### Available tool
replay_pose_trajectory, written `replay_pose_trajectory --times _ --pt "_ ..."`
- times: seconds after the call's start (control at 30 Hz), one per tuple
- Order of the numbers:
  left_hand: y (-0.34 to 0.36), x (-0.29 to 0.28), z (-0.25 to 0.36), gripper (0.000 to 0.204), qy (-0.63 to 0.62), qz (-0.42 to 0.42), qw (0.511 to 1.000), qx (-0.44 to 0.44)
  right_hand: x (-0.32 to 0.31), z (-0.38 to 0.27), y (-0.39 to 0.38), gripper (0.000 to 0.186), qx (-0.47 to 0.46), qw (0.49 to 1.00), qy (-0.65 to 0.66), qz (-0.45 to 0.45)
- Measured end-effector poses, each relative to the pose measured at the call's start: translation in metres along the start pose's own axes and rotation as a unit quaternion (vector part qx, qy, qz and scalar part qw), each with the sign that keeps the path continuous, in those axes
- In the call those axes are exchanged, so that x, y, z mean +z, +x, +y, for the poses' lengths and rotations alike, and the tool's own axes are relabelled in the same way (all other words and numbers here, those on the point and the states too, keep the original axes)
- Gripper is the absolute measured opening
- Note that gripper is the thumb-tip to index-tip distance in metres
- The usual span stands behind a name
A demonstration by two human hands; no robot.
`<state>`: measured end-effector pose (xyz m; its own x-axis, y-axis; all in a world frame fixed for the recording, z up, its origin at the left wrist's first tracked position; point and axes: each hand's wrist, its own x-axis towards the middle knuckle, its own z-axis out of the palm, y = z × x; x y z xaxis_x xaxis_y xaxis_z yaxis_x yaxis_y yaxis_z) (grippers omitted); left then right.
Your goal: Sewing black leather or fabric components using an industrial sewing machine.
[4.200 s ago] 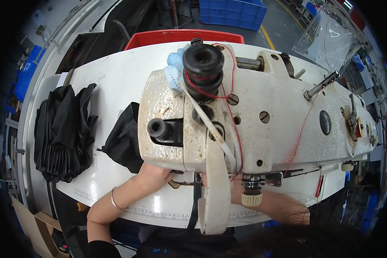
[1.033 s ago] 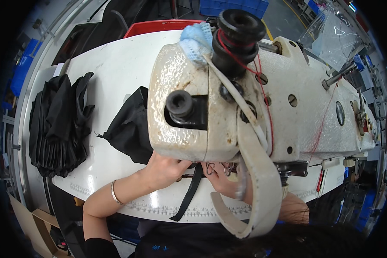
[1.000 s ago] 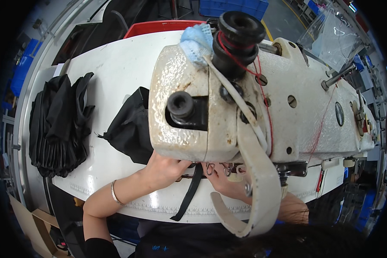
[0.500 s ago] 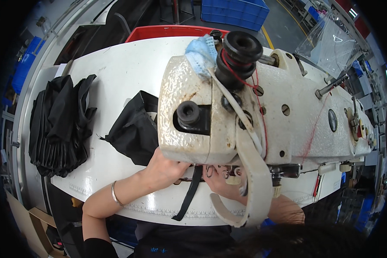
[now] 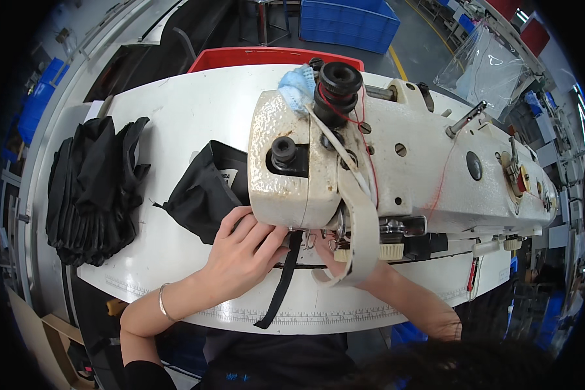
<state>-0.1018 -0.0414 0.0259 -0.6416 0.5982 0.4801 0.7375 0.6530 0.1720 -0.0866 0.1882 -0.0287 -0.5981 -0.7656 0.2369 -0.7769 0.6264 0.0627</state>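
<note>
My left hand (image 5: 244,253) lies at the near edge of the black cloth piece (image 5: 201,195), its fingers spread and bent, some tips touching the cloth, others near the needle area. A white label shows on that cloth. My right hand (image 5: 331,257) reaches under the head of the sewing machine (image 5: 286,188); metal parts and the curved guard hide most of its fingers, so its grip cannot be made out. Between my hands a narrow black strip (image 5: 279,289) runs from below the machine toward the table's front edge. Red thread (image 5: 374,169) hangs on the machine.
A stack of black cloth pieces (image 5: 94,195) lies on the left of the white table (image 5: 182,91). A red bin (image 5: 273,57) and a blue crate (image 5: 348,25) stand beyond it. A ruler scale (image 5: 221,317) lines the front edge. Small red-handled tool (image 5: 472,274) lies at right.
My left hand has gone from bunched fingers to spread ones and moved slightly up. The view has shifted, so the machine sits further left and shows more of my right forearm.
</note>
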Motion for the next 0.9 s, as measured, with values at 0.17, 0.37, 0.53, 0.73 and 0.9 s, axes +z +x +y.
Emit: replay_pose_trajectory --times 0.17,0.37,0.53,0.73,0.9 --pt "-0.005 -0.005 0.002 0.027 0.001 -0.031 0.999 0.036 -0.033 -0.007 0.029 0.031 -0.188 0.968 -0.088 0.14" --pt "0.001 -0.012 0.01 0.033 -0.067 -0.073 0.994 -0.04 -0.022 -0.014 0.037 0.022 -0.105 0.986 -0.026 0.131" --pt "0.005 -0.007 0.002 0.036 -0.081 -0.043 0.995 -0.037 -0.028 -0.02 0.044 0.019 -0.151 0.973 -0.138 0.106" --pt "0.01 -0.012 0.0 0.034 -0.111 -0.059 0.99 -0.059 -0.011 -0.016 0.041 0.021 -0.071 0.985 -0.038 0.152" --pt "0.007 -0.004 -0.006 0.03 -0.183 -0.034 0.982 -0.04 0.002 -0.011 0.029 0.019 -0.036 0.972 0.101 0.209"
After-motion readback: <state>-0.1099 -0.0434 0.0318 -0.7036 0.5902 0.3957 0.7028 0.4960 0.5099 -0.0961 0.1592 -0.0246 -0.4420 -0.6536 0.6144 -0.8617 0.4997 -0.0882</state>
